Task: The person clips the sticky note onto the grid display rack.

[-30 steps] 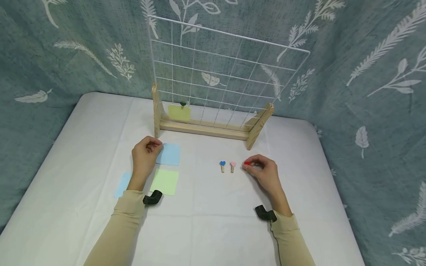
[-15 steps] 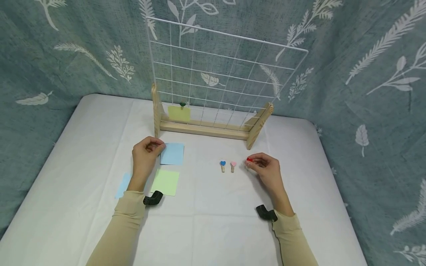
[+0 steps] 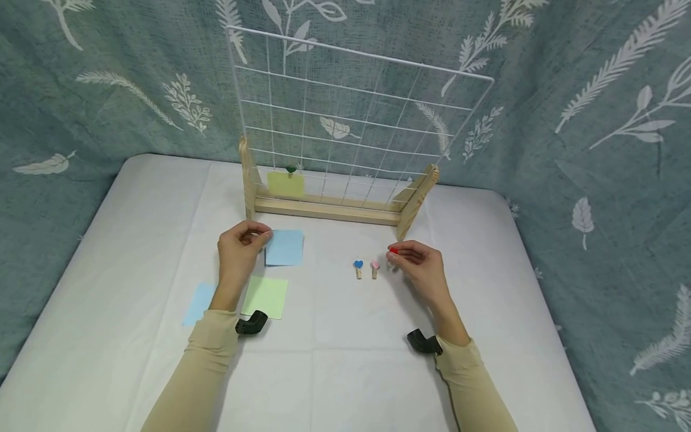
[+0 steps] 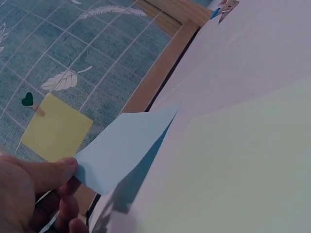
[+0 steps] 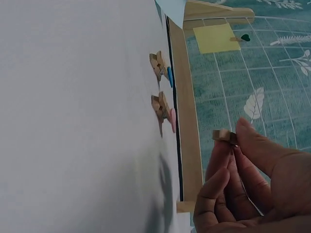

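2 hands [image 3: 236, 255] [image 3: 423, 269] pinching, blue note [image 3: 285, 248] w/ corner hidden, red clip [image 3: 393, 251] pt. covered

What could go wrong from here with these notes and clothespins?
The blue paper note, pinched near one corner by the left hand, could bend or slip. The small red clothespin, pinched in midair by the right hand, might drop. The yellow paper note appears to hang from one green heart clothespin, so a bump could skew it.
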### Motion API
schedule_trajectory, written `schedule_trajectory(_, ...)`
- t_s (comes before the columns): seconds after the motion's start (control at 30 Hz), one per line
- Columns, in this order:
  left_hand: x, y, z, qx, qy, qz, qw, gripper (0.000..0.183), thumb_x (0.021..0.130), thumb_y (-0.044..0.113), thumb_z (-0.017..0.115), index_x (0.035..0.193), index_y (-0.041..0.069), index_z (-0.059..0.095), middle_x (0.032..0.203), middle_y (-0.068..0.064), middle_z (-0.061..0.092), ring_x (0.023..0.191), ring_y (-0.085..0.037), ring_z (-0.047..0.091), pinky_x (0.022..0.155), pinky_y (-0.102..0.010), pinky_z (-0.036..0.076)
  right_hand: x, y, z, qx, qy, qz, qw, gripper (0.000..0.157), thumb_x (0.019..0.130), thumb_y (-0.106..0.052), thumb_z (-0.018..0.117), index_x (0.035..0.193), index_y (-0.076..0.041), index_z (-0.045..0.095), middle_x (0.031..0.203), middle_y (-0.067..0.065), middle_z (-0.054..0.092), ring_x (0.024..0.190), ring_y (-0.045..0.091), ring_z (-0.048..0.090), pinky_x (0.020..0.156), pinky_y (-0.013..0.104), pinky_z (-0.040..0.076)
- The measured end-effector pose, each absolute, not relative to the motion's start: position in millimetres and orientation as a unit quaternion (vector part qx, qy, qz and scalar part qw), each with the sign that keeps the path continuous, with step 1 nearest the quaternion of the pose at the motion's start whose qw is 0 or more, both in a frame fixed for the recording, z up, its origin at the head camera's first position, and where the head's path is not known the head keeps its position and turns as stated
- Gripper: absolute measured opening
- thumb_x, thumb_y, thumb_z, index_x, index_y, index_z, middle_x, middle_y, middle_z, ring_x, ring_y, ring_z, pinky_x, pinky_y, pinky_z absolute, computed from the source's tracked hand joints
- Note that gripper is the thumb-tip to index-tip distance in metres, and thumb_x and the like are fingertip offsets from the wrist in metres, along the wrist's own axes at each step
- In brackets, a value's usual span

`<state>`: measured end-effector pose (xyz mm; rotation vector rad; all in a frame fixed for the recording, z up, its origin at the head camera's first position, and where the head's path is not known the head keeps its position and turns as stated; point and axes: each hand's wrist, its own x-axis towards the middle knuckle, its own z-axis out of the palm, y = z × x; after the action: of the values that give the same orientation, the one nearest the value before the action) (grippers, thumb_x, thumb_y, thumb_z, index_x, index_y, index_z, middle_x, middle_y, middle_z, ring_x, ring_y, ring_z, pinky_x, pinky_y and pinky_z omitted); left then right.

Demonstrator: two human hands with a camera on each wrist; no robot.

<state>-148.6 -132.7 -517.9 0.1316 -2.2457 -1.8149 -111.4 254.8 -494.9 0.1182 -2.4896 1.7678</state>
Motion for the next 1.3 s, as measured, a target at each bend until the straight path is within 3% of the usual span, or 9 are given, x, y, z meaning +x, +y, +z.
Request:
schedule_trajectory(0.47,-150.4,-120.3,-506.3,0.029,-0.764,-0.632,0.127,0.006,0.091,0.008,0.083,0.094,0.003,0.080,0.089,-0.013,0.073,0.069,-0.013,0.054,0.060,-0.016,0.042,-127.6,235.9,-472.8,0.079,-0.822,0.562,0.044,0.018,0.088,-0.002,0.084,0.105,0.002,0.078,0.104,0.023,0.078,0.089,0.012,0.078,0.080,0.022,0.061)
schedule_trajectory(0.73,-158.0,-107.3,-499.8,0.010,-0.767,-0.628,0.130,0.007,0.092,0.008,0.082,0.096,0.003,0.080,0.093,-0.016,0.076,0.077,-0.017,0.061,0.068,-0.015,0.047,-122.9,215.0,-441.1,0.119,-0.831,0.539,0.070,0.018,0.089,0.007,0.079,0.106,0.012,0.075,0.103,0.029,0.076,0.093,0.042,0.077,0.080,0.022,0.061)
schedule_trajectory(1.3,-169.8,-90.0,-490.0,-0.008,-0.743,-0.651,0.155,0.007,0.089,0.008,0.085,0.093,0.004,0.082,0.093,-0.015,0.077,0.079,-0.019,0.062,0.069,-0.017,0.047,-129.6,197.1,-427.1,0.135,-0.819,0.541,0.136,0.017,0.091,0.006,0.078,0.106,0.012,0.076,0.102,0.027,0.077,0.093,0.045,0.076,0.081,0.024,0.062)
